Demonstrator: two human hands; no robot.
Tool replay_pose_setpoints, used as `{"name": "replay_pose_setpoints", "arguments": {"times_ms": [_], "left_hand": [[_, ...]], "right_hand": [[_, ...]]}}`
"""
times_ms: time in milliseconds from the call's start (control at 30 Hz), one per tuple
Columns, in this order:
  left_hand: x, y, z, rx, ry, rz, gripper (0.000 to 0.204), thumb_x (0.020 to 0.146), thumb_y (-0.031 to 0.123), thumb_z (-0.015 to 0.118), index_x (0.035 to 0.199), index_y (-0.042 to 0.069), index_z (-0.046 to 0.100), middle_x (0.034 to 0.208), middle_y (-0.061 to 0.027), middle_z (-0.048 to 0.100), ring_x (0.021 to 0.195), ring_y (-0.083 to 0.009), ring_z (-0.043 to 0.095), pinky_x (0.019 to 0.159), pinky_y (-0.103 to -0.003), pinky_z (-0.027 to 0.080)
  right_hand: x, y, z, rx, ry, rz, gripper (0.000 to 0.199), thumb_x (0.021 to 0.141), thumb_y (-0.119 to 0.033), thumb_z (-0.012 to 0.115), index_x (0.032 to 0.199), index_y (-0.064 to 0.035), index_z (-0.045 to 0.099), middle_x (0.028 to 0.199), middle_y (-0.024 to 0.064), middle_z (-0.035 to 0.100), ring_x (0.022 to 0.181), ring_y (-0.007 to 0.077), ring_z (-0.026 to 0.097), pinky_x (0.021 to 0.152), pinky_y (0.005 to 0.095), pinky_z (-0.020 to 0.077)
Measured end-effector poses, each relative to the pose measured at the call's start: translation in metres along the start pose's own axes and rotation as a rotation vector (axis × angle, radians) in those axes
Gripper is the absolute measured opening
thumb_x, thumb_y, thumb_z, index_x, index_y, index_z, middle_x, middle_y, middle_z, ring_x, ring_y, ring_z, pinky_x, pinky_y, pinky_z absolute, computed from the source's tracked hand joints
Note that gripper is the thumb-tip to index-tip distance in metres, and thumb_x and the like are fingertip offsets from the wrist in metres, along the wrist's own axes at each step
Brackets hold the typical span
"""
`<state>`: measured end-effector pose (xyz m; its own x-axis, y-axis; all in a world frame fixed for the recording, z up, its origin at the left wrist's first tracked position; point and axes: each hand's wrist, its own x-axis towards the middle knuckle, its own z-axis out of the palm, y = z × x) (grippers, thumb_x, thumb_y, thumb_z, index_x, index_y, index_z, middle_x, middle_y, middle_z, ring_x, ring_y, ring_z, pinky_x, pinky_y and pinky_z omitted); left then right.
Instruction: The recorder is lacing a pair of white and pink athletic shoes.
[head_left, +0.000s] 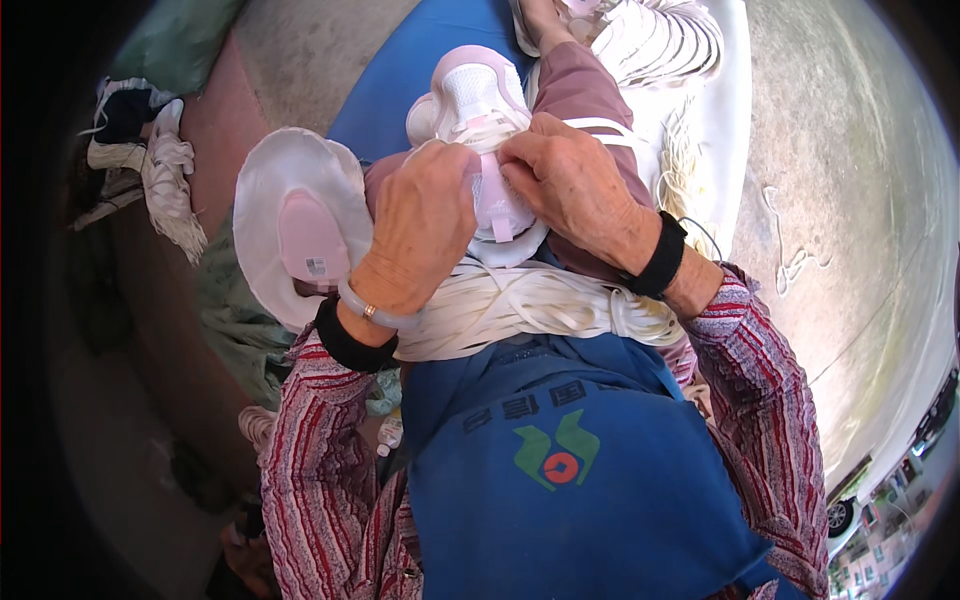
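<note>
A white and pink sneaker upper (497, 205) lies over my lap, its toe pointing away from me. My left hand (425, 215) is closed in a pinch at the left eyelet edge. Opposite it, my right hand (580, 185) pinches at the right edge. Both hold a white shoelace (485, 132), which crosses the upper between them; the fingertips partly hide it. More white lace runs out to the right, past my right hand. A thick bundle of white laces (530, 310) rests across my lap, just below the upper.
More white and pink uppers (312, 235) sit beside my left wrist. Stacked white pieces (660, 42) lie at the far right, beside hanging cords (680, 160). A blue surface (400, 95) is ahead, and a stray cord (785, 245) lies on the floor. Dark and white items (150, 150) are at far left.
</note>
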<state>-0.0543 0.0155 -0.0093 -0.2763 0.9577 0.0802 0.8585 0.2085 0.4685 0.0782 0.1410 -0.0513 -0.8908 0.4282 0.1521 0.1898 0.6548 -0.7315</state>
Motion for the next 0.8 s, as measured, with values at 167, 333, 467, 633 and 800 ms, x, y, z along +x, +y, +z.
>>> {"name": "replay_pose_setpoints", "arguments": {"times_ms": [167,333,467,633,800], "left_hand": [[0.006,0.007,-0.005,-0.016,-0.049,-0.114,0.009,0.085,0.003,0.061,0.093,0.003,0.057,0.074,-0.0152,0.061,0.077,-0.0374,0.063,0.069,-0.045,0.048],[0.002,0.014,-0.005,0.133,-0.077,-0.009,0.006,0.085,0.005,0.060,0.089,0.005,0.056,0.076,-0.0160,0.062,0.077,-0.0372,0.063,0.068,-0.046,0.049],[0.003,0.014,-0.004,0.163,-0.104,-0.016,0.006,0.082,0.003,0.062,0.087,0.005,0.058,0.077,-0.0158,0.064,0.075,-0.0369,0.064,0.066,-0.044,0.050],[0.005,-0.006,-0.005,-0.143,-0.131,-0.227,0.008,0.077,0.001,0.067,0.083,0.002,0.061,0.070,-0.0109,0.064,0.064,-0.0229,0.065,0.060,-0.034,0.050],[0.007,-0.008,-0.006,-0.314,-0.183,-0.344,0.011,0.075,0.001,0.069,0.083,0.000,0.061,0.067,-0.0053,0.062,0.062,-0.0099,0.060,0.059,-0.028,0.049]], "right_hand": [[-0.001,-0.002,-0.002,-0.019,-0.005,0.011,0.016,0.084,-0.016,0.062,0.083,-0.0001,0.066,0.085,0.0167,0.061,0.075,0.0346,0.065,0.066,0.0443,0.0525],[-0.001,-0.002,-0.002,-0.022,-0.017,0.010,0.015,0.085,-0.015,0.063,0.084,-0.0006,0.067,0.086,0.0168,0.061,0.076,0.0349,0.065,0.066,0.0447,0.0526],[-0.004,0.001,-0.003,-0.031,-0.014,0.005,0.015,0.085,-0.015,0.063,0.084,-0.0006,0.067,0.086,0.0170,0.061,0.076,0.0351,0.065,0.066,0.0447,0.0528],[-0.005,-0.002,-0.002,-0.041,-0.005,-0.023,0.015,0.085,-0.015,0.063,0.083,-0.0004,0.067,0.083,0.0165,0.061,0.075,0.0350,0.066,0.066,0.0441,0.0535],[-0.007,0.000,-0.003,-0.032,-0.013,0.000,0.015,0.085,-0.015,0.062,0.083,-0.0005,0.067,0.083,0.0161,0.061,0.074,0.0350,0.065,0.066,0.0439,0.0533]]}}
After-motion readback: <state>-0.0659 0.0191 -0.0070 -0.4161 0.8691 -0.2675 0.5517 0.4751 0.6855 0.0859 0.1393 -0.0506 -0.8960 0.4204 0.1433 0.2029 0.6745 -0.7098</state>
